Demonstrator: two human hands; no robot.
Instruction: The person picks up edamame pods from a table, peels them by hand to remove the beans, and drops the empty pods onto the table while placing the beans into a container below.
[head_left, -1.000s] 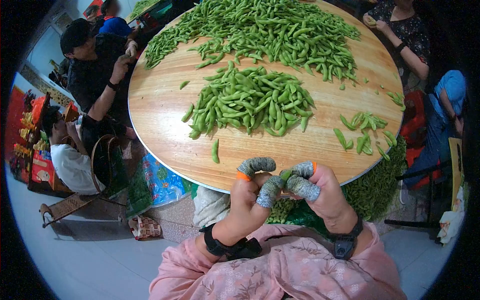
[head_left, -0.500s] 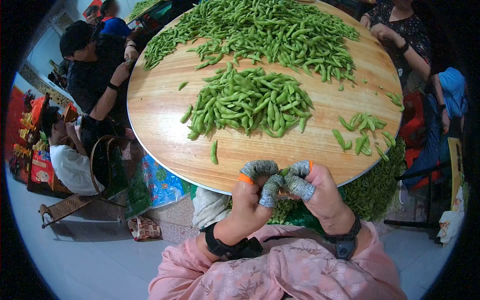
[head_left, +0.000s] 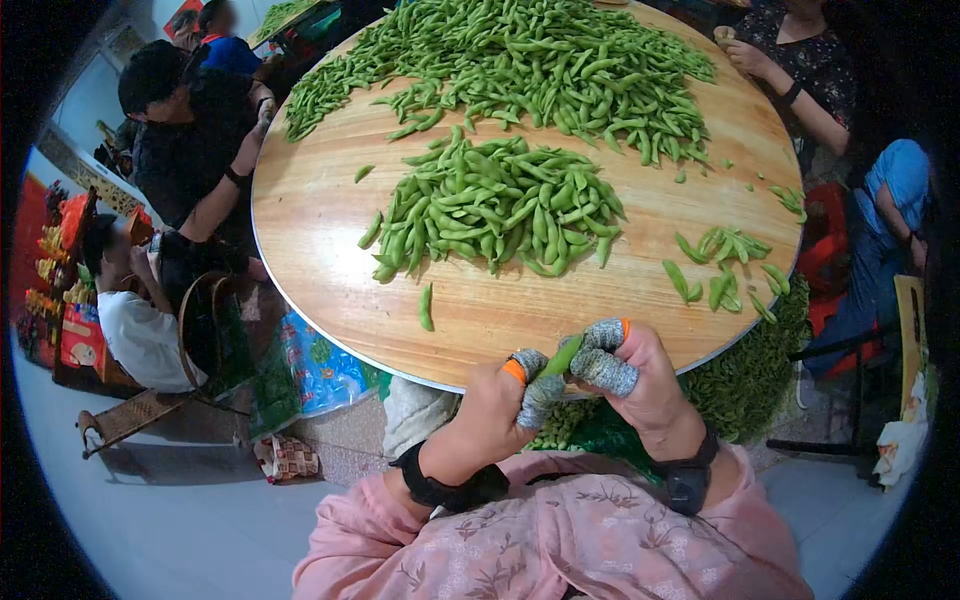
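since a second ago the left hand (head_left: 485, 415) has curled its forefinger down from where it lay stretched across the top, and the green pod (head_left: 562, 356) now shows plainly as a slanted strip between the two hands. left hand pinches the pod's lower end between thumb and fingertip; right hand (head_left: 655, 395) is closed on its upper end. the gripping fingers wear grey knitted covers (head_left: 610, 370) with orange rims. whether the pod is split open is hard to tell at this size. both hands sit just off the near edge of the round wooden table (head_left: 320, 240). on it lie a near pile of pods (head_left: 500, 210), a larger far pile (head_left: 540, 60), a small cluster (head_left: 725, 265) to the right and a single pod (head_left: 427, 306) close to the near rim. a seated person in dark clothes (head_left: 185, 140) is at the table's left.
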